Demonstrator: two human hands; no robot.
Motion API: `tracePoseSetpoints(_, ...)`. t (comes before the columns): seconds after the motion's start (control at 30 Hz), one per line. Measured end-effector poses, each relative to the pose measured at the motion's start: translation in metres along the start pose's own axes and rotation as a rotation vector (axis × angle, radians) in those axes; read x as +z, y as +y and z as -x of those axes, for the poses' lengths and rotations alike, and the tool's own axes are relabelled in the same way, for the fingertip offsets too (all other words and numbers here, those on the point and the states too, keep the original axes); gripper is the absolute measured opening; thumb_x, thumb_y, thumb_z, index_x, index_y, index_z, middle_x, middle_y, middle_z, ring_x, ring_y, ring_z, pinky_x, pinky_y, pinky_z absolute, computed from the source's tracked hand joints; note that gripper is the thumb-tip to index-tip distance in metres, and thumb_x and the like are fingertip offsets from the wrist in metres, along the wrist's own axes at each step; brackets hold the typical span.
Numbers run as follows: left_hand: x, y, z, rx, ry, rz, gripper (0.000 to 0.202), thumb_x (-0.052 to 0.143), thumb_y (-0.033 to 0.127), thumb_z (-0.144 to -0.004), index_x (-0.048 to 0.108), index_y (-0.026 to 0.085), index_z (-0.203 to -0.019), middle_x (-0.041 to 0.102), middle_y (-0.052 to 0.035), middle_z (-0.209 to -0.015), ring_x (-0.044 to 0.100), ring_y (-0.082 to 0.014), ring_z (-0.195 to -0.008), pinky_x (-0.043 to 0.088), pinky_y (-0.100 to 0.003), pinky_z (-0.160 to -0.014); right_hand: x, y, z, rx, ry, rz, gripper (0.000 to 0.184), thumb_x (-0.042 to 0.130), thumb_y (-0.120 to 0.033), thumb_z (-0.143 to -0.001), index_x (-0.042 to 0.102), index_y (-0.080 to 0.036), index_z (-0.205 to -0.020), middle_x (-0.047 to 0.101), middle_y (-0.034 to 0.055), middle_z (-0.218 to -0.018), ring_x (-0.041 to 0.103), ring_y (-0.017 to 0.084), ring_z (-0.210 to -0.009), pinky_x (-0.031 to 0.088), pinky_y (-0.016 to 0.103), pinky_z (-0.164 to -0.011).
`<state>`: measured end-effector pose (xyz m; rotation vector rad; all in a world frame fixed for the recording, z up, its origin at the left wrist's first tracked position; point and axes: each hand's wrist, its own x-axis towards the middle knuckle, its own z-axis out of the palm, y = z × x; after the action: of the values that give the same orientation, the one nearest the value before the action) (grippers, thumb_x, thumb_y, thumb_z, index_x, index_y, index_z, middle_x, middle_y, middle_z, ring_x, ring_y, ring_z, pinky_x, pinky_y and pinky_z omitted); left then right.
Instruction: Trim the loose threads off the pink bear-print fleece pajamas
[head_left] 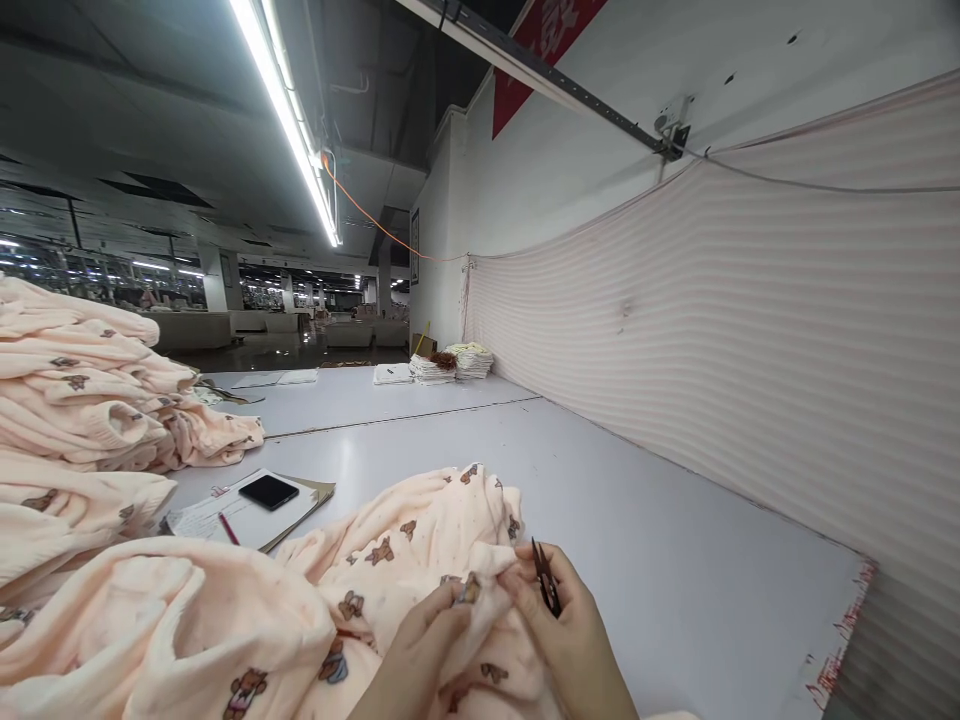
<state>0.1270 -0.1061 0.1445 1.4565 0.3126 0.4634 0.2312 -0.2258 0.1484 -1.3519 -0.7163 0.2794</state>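
A pale pink plush garment [420, 510] printed with small brown bears lies bunched on the table in front of me. My left hand [427, 635] pinches a fold of it between thumb and fingers. Close beside it on the right, my right hand [559, 610] grips the same cloth with its fingertips. Dark thread snips [546, 580] also rest in my right hand, their pointed blades directed up and away from me. Part of the fingers of both hands is hidden by the cloth.
More pink bear-print garments [82, 390] are heaped at the left. A black phone [268, 491] and a red pen [228, 528] lie on papers [202, 515]. Folded cloth stacks [433, 370] stand at the table's far end. A striped cloth [712, 350] covers the right wall.
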Motion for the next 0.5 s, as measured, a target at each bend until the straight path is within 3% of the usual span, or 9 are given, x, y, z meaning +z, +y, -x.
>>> tracePoseSetpoints(0.1, -0.005, 0.000, -0.006, -0.124, -0.096, 0.254, 0.019, 0.054, 0.033, -0.074, 0.060, 0.017, -0.082, 0.067, -0.0017, -0.075, 0.062, -0.0179, -0.071, 0.047, -0.028, -0.066, 0.003, -0.002, 0.005, -0.057, -0.015, 0.056, 0.026, 0.065, -0.040, -0.080, 0.060, -0.021, -0.097, 0.069, 0.0049, -0.090, 0.064, 0.022, -0.091, 0.048, 0.029, -0.082)
tracePoseSetpoints(0.2, -0.003, -0.008, -0.005, -0.064, -0.105, 0.105, 0.019, 0.049, 0.033, -0.078, 0.058, 0.017, -0.082, 0.064, -0.0018, -0.072, 0.060, -0.0187, -0.070, 0.046, -0.029, -0.064, 0.007, -0.009, 0.010, -0.107, 0.041, 0.053, 0.024, 0.068, -0.038, -0.076, 0.063, -0.021, -0.092, 0.069, 0.0040, -0.085, 0.064, 0.022, -0.086, 0.048, 0.027, -0.079)
tracePoseSetpoints(0.37, 0.007, -0.025, 0.008, 0.660, 0.137, -0.794, 0.020, 0.045, 0.024, -0.084, 0.064, 0.024, -0.089, 0.061, -0.0040, -0.076, 0.053, -0.0228, -0.076, 0.038, -0.039, -0.077, 0.009, -0.021, 0.010, -0.074, 0.090, 0.216, 0.021, 0.067, -0.038, -0.074, 0.063, -0.021, -0.085, 0.065, 0.0008, -0.075, 0.060, 0.018, -0.072, 0.048, 0.023, -0.066)
tracePoseSetpoints(0.43, 0.007, -0.029, 0.014, 0.807, 0.202, -0.951, 0.021, 0.045, 0.020, -0.082, 0.064, 0.024, -0.092, 0.059, -0.0038, -0.075, 0.051, -0.0224, -0.073, 0.037, -0.039, -0.076, 0.010, -0.020, 0.008, -0.028, 0.086, 0.213, 0.013, 0.067, -0.032, -0.073, 0.063, -0.020, -0.078, 0.064, 0.0002, -0.071, 0.057, 0.017, -0.069, 0.046, 0.022, -0.062)
tracePoseSetpoints(0.5, 0.005, -0.032, 0.019, 0.872, 0.252, -1.023, 0.020, 0.046, 0.020, -0.081, 0.062, 0.023, -0.092, 0.056, -0.0032, -0.072, 0.050, -0.0218, -0.070, 0.038, -0.038, -0.075, 0.011, -0.015, 0.006, 0.073, 0.069, 0.017, 0.012, 0.066, -0.029, -0.072, 0.063, -0.019, -0.078, 0.061, -0.0015, -0.066, 0.054, 0.014, -0.060, 0.045, 0.020, -0.054)
